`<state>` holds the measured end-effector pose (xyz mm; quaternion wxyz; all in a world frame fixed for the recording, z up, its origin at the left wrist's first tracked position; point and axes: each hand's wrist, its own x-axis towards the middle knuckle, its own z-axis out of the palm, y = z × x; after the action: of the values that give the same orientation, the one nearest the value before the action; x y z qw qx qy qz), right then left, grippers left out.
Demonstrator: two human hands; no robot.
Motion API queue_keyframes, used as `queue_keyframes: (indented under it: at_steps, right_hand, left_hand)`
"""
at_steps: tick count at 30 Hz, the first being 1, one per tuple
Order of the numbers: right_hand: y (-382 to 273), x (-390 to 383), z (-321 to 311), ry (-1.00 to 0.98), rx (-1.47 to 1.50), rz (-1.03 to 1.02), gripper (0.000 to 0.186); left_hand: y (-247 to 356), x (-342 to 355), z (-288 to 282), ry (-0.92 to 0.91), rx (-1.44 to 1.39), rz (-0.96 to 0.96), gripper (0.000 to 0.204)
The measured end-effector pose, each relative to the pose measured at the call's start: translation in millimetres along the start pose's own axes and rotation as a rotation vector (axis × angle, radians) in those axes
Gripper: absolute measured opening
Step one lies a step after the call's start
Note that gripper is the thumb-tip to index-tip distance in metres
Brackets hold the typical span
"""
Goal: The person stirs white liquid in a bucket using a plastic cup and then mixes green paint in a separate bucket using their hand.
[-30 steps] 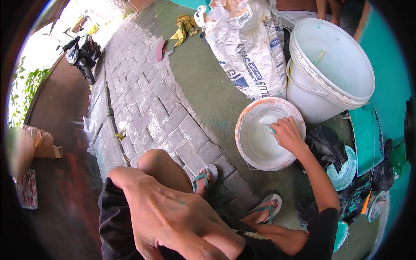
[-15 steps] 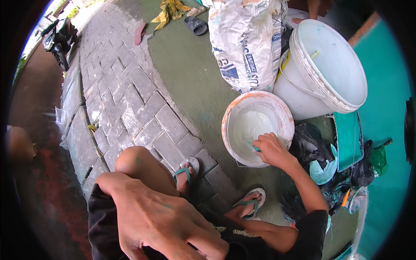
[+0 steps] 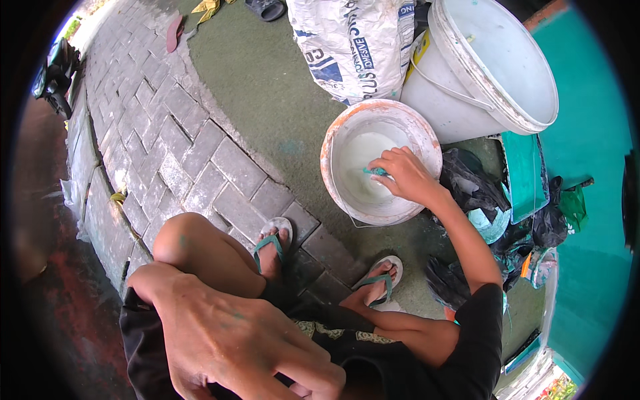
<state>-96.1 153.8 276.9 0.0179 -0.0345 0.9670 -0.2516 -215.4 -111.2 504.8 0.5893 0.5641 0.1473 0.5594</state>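
Observation:
My right hand (image 3: 403, 175) is closed over the bucket's mouth, gripping a small teal-coloured tool (image 3: 379, 171). Most of that tool is hidden by my fingers, so its kind is unclear. Below it, whitish liquid (image 3: 360, 157) lies in the round white bucket (image 3: 333, 137), whose rim is stained orange and whose wire handle hangs at the near side. Very large in the foreground, my left hand (image 3: 233, 327) hangs beside my bent left knee (image 3: 177, 237). Its back faces up and its fingers are loosely bent with a gap between them, nothing seen in them; their tips are out of sight.
Behind the bucket are a white printed sack (image 3: 357, 50) and a big, tilted white pail (image 3: 453, 100). To the right lie black plastic bags (image 3: 467, 180) and a teal paint tray (image 3: 523, 177) by a teal wall (image 3: 587, 120). Grey paving (image 3: 200, 160) stretches left; a motorbike (image 3: 59, 77) stands beyond.
The view has shifted, so the bucket, sack and pail appear higher and further left. My right hand has lifted a little within the bucket's mouth, and more of the teal tool shows.

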Motion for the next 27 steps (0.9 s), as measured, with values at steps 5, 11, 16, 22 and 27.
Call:
queue_keyframes:
  at_steps: [5, 11, 16, 22, 27]
  right_hand:
    - [14.3, 7.5, -0.3, 0.15, -0.181, 0.035, 0.022]
    - [13.1, -27.1, -7.3, 0.083, -0.193, 0.145, 0.019]
    - [-11.2, -34.0, -3.0, 0.026, 0.073, 0.202, 0.022]
    - [1.6, -15.8, 5.4, 0.132, 0.387, 0.256, 0.022]
    - [2.8, -2.6, -28.3, 0.246, 0.028, 0.184, 0.019]
  left_hand:
    - [1.2, -2.5, 4.0, 0.039, -0.026, 0.0, 0.035]
    - [-1.4, -4.4, -3.1, 0.029, -0.073, 0.024, 0.036]
    - [-6.0, -18.9, -2.3, -0.116, -0.093, 0.001, 0.021]
    - [-4.0, 0.7, -1.1, 0.019, -0.16, 0.015, 0.035]
    - [-2.0, -2.0, -0.6, 0.036, -0.044, -0.118, 0.016]
